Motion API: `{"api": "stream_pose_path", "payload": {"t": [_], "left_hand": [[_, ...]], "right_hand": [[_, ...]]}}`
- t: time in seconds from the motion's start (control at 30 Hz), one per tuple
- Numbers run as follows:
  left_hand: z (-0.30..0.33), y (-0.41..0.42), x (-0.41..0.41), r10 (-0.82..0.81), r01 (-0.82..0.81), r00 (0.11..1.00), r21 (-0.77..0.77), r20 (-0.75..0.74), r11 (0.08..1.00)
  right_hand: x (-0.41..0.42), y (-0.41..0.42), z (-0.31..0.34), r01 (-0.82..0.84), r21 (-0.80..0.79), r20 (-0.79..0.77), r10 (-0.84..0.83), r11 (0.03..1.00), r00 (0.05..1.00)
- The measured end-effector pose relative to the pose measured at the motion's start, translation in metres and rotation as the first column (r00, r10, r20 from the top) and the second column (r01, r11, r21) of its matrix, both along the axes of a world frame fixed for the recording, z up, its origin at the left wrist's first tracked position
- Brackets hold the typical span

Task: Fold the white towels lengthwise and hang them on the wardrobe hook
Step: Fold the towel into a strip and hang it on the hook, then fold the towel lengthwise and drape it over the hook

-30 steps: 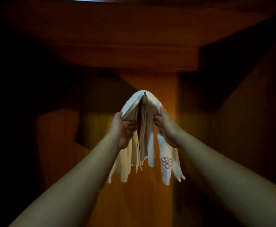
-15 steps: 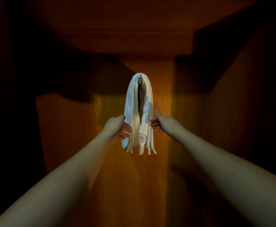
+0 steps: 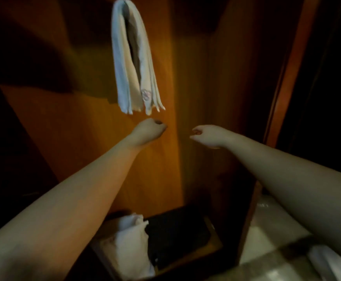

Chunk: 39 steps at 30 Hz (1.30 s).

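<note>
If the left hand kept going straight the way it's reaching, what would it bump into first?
Probably the orange-brown wooden wardrobe back panel. The left hand reaches forward just below the hanging white folded towels, apart from them, so it would likely pass beneath, though depth is unclear.

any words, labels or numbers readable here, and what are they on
No readable text anywhere.
Hanging white towels: a pink embroidered emblem near the lower end, a looped motif, too blurred to read as letters.
Crumpled white cloth at the bottom: no marking shows.
</note>
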<state>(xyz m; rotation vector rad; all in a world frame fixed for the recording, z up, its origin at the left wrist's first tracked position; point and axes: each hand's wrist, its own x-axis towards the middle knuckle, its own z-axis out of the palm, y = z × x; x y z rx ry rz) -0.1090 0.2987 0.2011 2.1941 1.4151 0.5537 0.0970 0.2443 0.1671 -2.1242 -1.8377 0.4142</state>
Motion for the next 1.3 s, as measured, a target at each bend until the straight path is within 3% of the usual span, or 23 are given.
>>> {"api": "stream_pose_path", "payload": {"t": [0.3, 0.5, 0.63, 0.83, 1.3], "left_hand": [[-0.163, -0.084, 0.016, -0.333, 0.311, 0.929, -0.15, -0.159, 0.939], [-0.262, -0.157, 0.038, -0.601, 0.535, 0.75, -0.281, -0.277, 0.797], [-0.316, -0.209, 0.076, -0.681, 0.583, 0.634, -0.353, -0.366, 0.732], [-0.387, -0.276, 0.165, -0.723, 0.61, 0.546, -0.391, -0.423, 0.689], [-0.482, -0.376, 0.43, -0.783, 0.577, 0.433, -0.53, -0.446, 0.621]], "right_hand": [[-0.002, -0.152, -0.164, 0.276, -0.202, -0.089, -0.299, 0.94, 0.95], [-0.007, -0.267, -0.262, 0.36, -0.321, -0.131, -0.417, 0.876, 0.899], [0.009, -0.342, -0.316, 0.443, -0.382, -0.109, -0.516, 0.811, 0.85], [0.068, -0.438, -0.386, 0.586, -0.457, -0.162, -0.71, 0.669, 0.685], [0.277, -0.577, -0.482, 0.7, -0.614, -0.208, -0.93, 0.366, 0.303]]}}
